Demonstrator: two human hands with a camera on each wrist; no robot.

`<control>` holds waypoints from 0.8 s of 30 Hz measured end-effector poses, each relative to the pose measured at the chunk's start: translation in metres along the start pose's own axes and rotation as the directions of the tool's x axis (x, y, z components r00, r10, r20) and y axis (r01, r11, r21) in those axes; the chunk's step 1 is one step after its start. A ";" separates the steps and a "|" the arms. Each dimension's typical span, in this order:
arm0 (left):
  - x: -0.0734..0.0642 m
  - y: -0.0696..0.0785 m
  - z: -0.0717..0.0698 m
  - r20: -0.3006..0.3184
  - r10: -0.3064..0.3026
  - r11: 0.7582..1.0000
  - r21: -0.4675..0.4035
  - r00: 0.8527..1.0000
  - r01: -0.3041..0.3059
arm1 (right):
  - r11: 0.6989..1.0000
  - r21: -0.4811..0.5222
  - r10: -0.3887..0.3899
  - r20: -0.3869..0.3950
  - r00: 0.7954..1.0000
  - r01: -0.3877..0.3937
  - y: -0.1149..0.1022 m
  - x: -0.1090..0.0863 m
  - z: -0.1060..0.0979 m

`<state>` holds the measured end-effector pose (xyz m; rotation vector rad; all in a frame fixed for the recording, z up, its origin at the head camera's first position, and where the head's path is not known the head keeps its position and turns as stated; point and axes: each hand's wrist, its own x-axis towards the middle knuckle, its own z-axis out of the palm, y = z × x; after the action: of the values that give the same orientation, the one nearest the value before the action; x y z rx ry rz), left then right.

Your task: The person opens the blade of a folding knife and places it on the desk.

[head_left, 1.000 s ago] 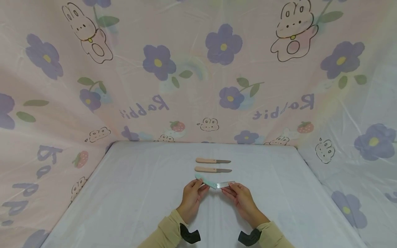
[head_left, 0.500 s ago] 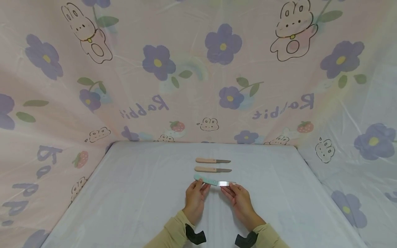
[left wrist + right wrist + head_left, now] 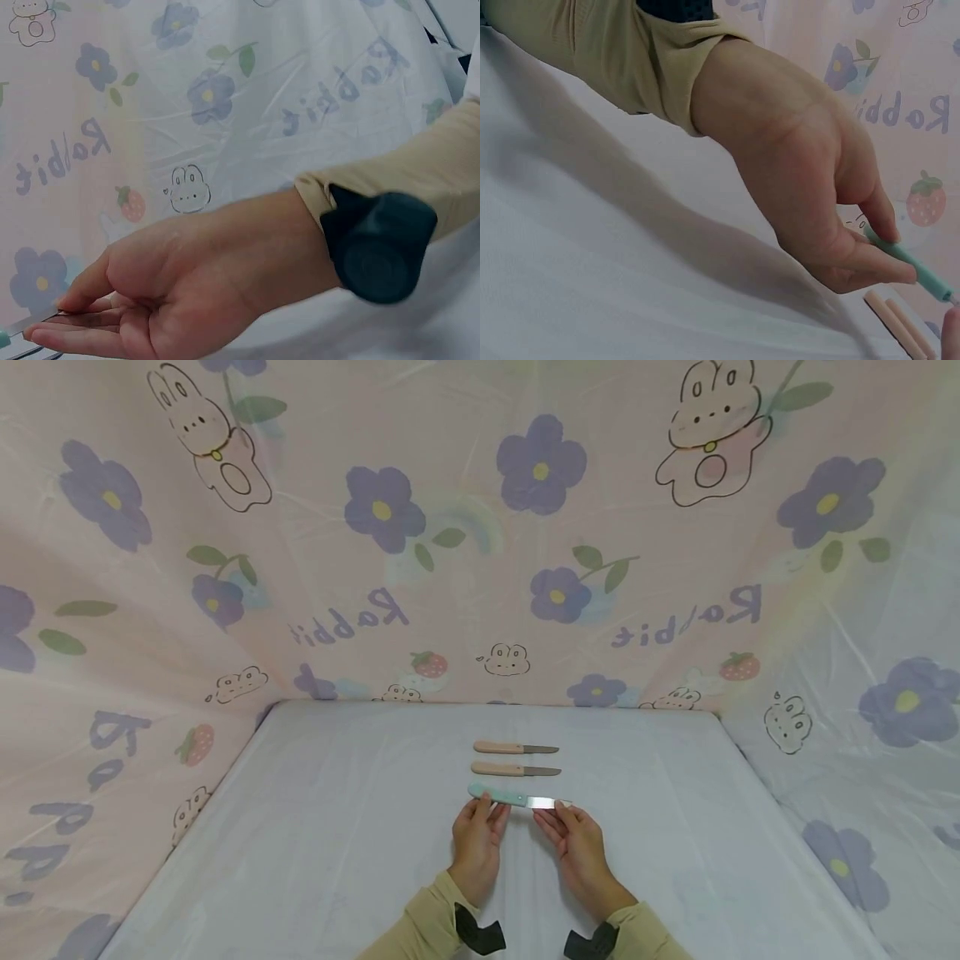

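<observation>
A folding knife with a mint-green handle (image 3: 501, 796) and a shiny blade (image 3: 542, 803) is held just above the table in the head view, nearly in one straight line. My left hand (image 3: 476, 839) pinches the handle between thumb and fingers; the right wrist view shows this left hand (image 3: 802, 180) on the green handle (image 3: 922, 271). At the blade's tip end, my right hand (image 3: 583, 843) pinches the blade, covering part of it. This right hand (image 3: 187, 281) also appears in the left wrist view, where the knife is mostly cut off at the lower left.
Two knives with beige handles, a farther knife (image 3: 515, 747) and a nearer knife (image 3: 515, 769), lie parallel beyond the green one, blades pointing right. The table (image 3: 360, 827) has a white cover. A rabbit-and-flower print curtain (image 3: 465, 577) encloses its back and sides.
The green knife's blade and handle formed a shallow angle one second ago and are now nearly straight. My left hand has moved slightly right and turned. The beige knives stay put.
</observation>
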<state>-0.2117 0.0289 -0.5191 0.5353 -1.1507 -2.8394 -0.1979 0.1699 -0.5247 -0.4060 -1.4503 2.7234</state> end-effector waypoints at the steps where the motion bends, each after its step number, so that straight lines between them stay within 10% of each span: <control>1: 0.000 0.000 0.000 -0.001 -0.001 1.000 0.009 1.000 0.001 | 1.000 -0.006 0.003 0.000 1.000 -0.003 0.000 0.000 0.000; 24: 0.015 0.014 -0.009 -0.001 -0.138 0.962 0.237 0.990 0.134 | 0.982 -0.151 0.102 -0.054 0.993 -0.109 -0.010 0.019 -0.010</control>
<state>-0.2244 0.0102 -0.5197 0.6273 -1.5258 -2.8379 -0.2153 0.1862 -0.5257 -0.5639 -1.6795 2.6691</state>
